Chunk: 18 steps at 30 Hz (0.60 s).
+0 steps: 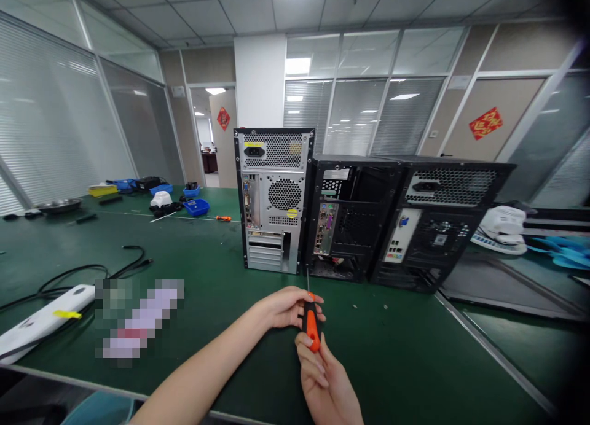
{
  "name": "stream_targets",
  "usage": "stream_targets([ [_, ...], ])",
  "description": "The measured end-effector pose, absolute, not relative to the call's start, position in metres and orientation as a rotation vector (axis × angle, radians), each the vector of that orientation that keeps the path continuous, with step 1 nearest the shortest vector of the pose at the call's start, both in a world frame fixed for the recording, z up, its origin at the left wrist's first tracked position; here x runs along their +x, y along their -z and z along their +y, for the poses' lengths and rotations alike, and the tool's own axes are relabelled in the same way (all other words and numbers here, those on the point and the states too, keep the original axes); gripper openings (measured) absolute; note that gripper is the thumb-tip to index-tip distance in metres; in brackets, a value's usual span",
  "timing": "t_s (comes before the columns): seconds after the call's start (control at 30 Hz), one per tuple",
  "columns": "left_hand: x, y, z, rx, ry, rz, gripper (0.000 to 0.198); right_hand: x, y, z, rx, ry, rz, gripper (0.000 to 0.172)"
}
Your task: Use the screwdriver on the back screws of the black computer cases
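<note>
An orange and black screwdriver point(312, 327) is held in both my hands, its shaft aimed away from me. My left hand point(286, 307) closes round the front of the handle, and my right hand point(325, 376) grips its rear end. The tip reaches the lower gap between a silver-backed computer tower point(271, 247) and a black computer tower point(350, 228) with an open upper bay. Whether the tip sits in a screw is too small to tell. All backs face me, including that of another black tower point(428, 241) at the right.
On the green table point(207, 327), a white power strip point(46, 317) and black cables point(92, 268) lie left, near a blurred patch. Two tiny parts lie right of the screwdriver. Farther back are blue trays point(196, 207), another screwdriver point(224, 218) and a metal bowl point(59, 206).
</note>
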State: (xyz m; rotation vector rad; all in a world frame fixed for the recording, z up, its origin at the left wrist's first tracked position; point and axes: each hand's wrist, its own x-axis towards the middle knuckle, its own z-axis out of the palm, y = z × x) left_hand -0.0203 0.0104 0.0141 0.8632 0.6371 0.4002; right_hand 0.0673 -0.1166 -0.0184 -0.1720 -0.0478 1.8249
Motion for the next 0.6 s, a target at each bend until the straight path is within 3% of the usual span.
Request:
stream_targets([
  [0.6, -0.0231, -0.0116, 0.0169, 0.814, -0.378, 0.561, 0.035, 0.0729, 0.0167, -0.1222, -0.142, -1.796, -0.271, 0.013],
])
